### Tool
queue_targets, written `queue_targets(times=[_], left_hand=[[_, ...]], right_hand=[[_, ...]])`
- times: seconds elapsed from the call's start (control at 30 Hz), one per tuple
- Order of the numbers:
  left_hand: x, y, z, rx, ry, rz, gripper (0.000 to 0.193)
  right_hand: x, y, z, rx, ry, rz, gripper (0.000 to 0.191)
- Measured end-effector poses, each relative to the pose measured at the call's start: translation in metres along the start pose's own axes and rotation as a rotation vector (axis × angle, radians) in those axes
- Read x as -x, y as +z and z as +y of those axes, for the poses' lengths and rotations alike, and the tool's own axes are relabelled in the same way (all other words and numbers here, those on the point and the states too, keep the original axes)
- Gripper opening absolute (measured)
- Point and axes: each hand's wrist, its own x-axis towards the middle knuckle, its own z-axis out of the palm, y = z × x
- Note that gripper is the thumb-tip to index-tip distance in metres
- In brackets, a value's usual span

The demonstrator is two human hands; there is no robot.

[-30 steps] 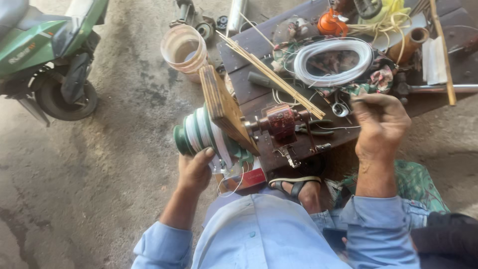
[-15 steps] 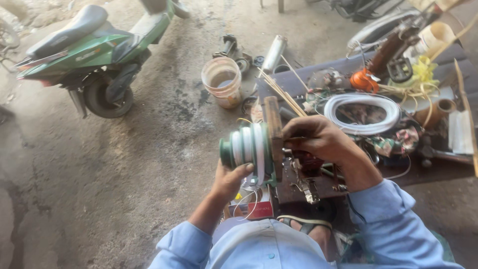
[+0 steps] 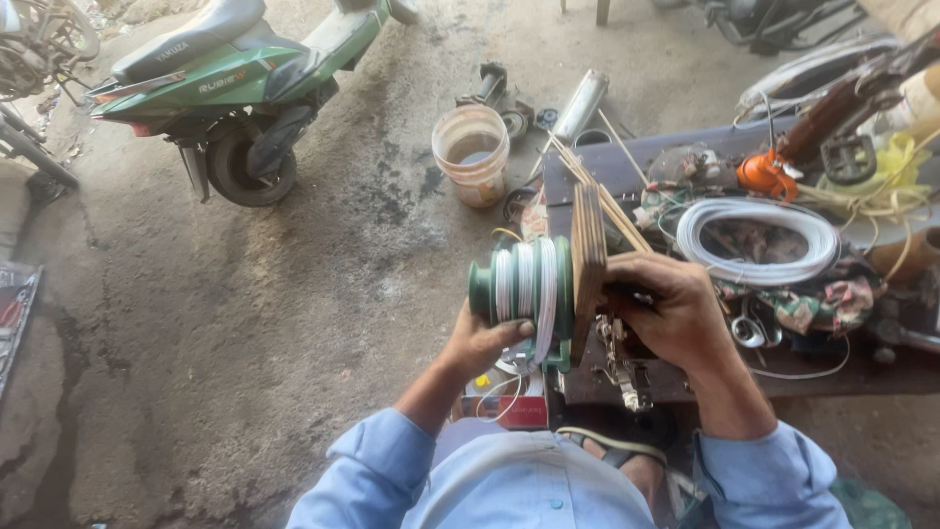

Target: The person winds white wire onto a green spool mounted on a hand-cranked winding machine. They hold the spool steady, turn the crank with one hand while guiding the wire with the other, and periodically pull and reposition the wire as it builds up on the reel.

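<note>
Left hand (image 3: 482,345): we cup the green spool (image 3: 524,289) from below.
Right hand (image 3: 666,312): we grip the wooden board's (image 3: 587,257) edge.
Room: bare floor (image 3: 245,313) leftward.

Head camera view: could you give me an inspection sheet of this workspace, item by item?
Surface: dark low bench, crowded.
Job's things: green former wound with white wire, against a wooden board.
Clutter: white coil, orange tool, yellow cord, thin sticks.
Grippers: left hand cups the former from below; right hand grips the board's far side.
Cables: loose white wire hangs below the former.
Surroundings: concrete floor, green scooter, plastic bucket.
</note>
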Motion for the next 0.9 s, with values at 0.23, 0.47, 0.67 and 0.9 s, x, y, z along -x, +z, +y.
queue_targets(times=[0.23,0.47,0.67,0.9], left_hand=[[0.007,-0.019,-0.037,0.046,-0.146,0.206,0.071],[0.008,-0.022,-0.044,0.177,-0.059,0.094,0.069],[0.007,-0.015,-0.036,0.146,-0.08,0.089,0.063],[0.003,-0.007,-0.027,0.138,-0.093,0.087,0.063]], right_hand=[[0.077,-0.045,0.042,0.05,-0.022,0.579,0.009],[0.188,-0.045,0.21,-0.03,0.794,0.881,0.006],[0.208,0.035,0.276,0.601,0.474,0.294,0.032],[0.183,0.003,0.262,0.605,0.533,0.222,0.019]])
